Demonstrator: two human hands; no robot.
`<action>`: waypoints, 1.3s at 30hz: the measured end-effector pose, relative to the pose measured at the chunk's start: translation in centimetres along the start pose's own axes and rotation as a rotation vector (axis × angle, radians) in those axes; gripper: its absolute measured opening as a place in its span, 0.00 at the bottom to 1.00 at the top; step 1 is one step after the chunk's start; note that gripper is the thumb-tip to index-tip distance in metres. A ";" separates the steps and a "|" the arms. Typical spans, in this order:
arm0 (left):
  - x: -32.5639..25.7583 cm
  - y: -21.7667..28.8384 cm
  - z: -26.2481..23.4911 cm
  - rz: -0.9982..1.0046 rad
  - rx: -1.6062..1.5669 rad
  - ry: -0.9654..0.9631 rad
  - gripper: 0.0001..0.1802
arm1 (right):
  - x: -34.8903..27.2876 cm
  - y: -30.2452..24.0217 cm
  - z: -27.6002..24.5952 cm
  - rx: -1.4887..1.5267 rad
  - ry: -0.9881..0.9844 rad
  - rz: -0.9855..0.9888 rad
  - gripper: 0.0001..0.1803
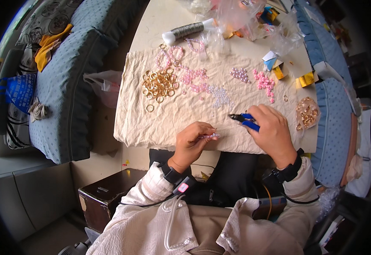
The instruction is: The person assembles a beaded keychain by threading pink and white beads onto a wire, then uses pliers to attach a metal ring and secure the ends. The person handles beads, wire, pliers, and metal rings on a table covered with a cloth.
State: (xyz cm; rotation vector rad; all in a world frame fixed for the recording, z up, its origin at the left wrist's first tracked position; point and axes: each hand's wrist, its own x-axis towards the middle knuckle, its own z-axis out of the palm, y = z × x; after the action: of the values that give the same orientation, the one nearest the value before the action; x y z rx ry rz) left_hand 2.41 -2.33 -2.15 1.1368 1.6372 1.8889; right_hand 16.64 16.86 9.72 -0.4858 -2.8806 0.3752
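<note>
Lower centre, left hand (192, 143) pinches a short beaded strand (208, 136); right hand (270, 131) grips blue pliers (245, 120). Finished bead loops (174, 55) lie upper centre; gold rings (160, 84) and loose beads (219, 95) remain, so much seems left.

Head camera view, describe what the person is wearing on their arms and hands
Both hands, the left hand and the right hand, are bare with no gloves. Both arms wear cream, textured long sleeves. Each wrist carries a black band: the left band has a small device with a pink-lit face, the right band is plain. Thin dark cables run along the sleeves.
</note>
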 end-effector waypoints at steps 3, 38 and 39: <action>0.3 0.6 -0.4 -0.056 0.031 -0.040 0.07 | -0.5 1.6 0.1 -0.078 0.065 0.095 0.18; 7.5 1.6 -6.7 -0.272 0.269 0.040 0.15 | -6.4 7.6 5.5 0.038 0.436 0.141 0.15; 6.3 1.8 -6.5 -0.278 0.241 0.049 0.13 | -6.5 6.9 5.3 0.018 0.404 0.094 0.17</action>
State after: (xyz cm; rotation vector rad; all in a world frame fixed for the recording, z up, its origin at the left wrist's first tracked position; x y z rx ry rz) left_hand -5.97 -2.15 1.70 0.8988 1.9771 1.5889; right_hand 23.47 19.80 1.79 -0.6164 -2.4691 0.2787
